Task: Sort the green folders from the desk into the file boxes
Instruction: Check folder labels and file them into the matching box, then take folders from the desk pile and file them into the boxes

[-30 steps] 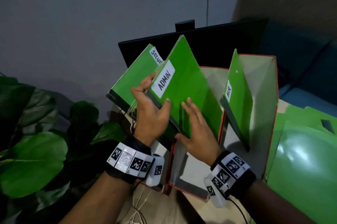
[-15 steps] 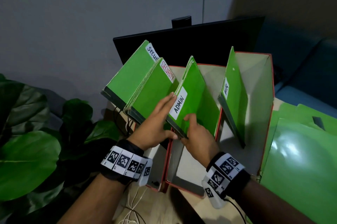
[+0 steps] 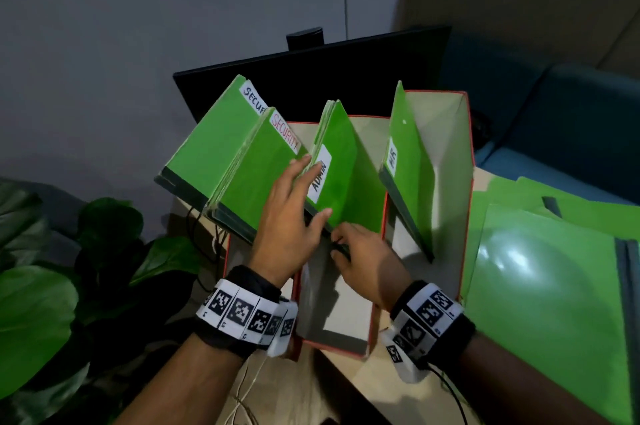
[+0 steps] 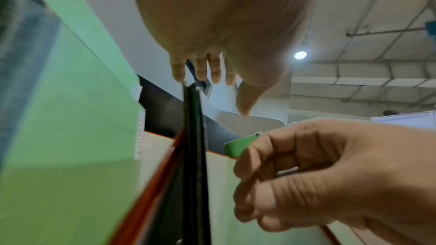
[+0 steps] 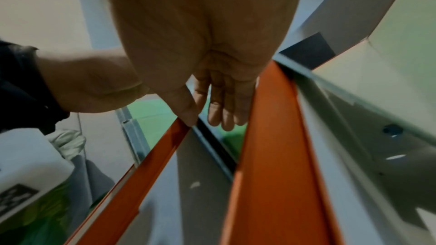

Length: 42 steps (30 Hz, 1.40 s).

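Note:
The green ADMIN folder (image 3: 346,175) stands tilted in the middle red-edged file box (image 3: 332,313). My left hand (image 3: 294,216) lies against its labelled face with straight fingers, the thumb near its lower edge. My right hand (image 3: 360,258) is at the folder's lower corner, and its curled fingers pinch the dark spine (image 5: 212,148). Two SECURITY folders (image 3: 242,165) lean in the left box. An HR folder (image 3: 412,175) stands in the right box (image 3: 446,147). In the left wrist view the ADMIN folder's dark edge (image 4: 195,137) runs up to my straight left fingers (image 4: 207,70).
More loose green folders (image 3: 547,303) lie on the desk to the right of the boxes. A dark monitor (image 3: 346,71) stands close behind them. A leafy plant (image 3: 34,320) fills the left side. White cables (image 3: 242,390) hang at the desk's near edge.
The ADMIN folder came down from in front of the boxes into the middle box. My left hand let go of its edge and flattened. My right hand slid down to the lower corner.

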Tool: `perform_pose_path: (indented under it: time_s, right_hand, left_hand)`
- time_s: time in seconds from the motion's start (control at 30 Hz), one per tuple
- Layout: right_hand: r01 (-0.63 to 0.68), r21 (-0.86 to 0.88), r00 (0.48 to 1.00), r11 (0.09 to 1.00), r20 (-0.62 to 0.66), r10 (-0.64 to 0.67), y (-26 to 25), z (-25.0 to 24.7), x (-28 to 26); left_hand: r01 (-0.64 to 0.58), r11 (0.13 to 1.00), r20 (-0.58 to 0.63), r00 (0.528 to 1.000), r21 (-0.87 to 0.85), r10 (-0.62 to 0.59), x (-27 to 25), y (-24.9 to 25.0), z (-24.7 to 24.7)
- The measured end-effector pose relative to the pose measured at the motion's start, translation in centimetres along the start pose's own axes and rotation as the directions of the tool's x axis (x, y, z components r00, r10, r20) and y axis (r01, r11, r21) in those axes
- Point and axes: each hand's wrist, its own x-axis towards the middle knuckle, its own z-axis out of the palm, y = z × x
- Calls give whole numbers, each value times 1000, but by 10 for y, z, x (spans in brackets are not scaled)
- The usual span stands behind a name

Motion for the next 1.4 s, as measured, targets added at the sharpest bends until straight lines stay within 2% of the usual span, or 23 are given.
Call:
perform_pose_path:
  time_s: [0.1,0.23,0.33,0.43,0.53,0.67,0.87,1.03,1.13,1.23,1.33,1.4]
  right_hand:
    - [78,34,992,996,-100,-74,4,-26,-8]
    - [144,52,946,988,-301,-122,22,-71,-29]
    - [10,18,916,1000,-402,-1,50,-104,-53]
    - [-142,21,877,990,-461,136,87,-130,-88]
    - [-282,18,835,959,-488,255,115,-146,-126]
    - [-418,32,785,908,-490,378,141,-160,-171]
    - [-549,25,734,836,-464,496,175,-163,-230]
    - [-705,22,668,709,-316,673,208,-149,-281]
    - [-777,-28,618,628,-219,755,219,-139,-308]
    - [-827,-104,562,553,-175,808,229,-131,-329]
    - [-876,-110,481,471,-97,872,236,-124,-341]
    - [-873,-136,480,468,-73,874,240,-122,-342]
  left_hand:
    - [-29,996,-28,999,-83,26,9,25,8]
    - [-95,971,-5,995,-219,96,18,61,31]
    - [-211,924,-13,976,-319,218,17,94,53]
    - [-260,875,38,953,-409,300,12,128,79]
    - [-255,842,118,930,-476,349,6,157,108]
    - [-230,847,237,895,-480,377,-4,186,149]
    - [-216,867,452,782,-449,430,-27,205,205]
    - [-116,928,623,711,-354,326,-50,202,241]
    - [-4,975,742,648,-223,172,-65,193,257]
    - [108,991,804,594,-74,-5,-77,180,268]
    - [199,980,794,592,16,-134,-83,169,276]
    - [250,967,775,601,53,-198,-83,164,280]
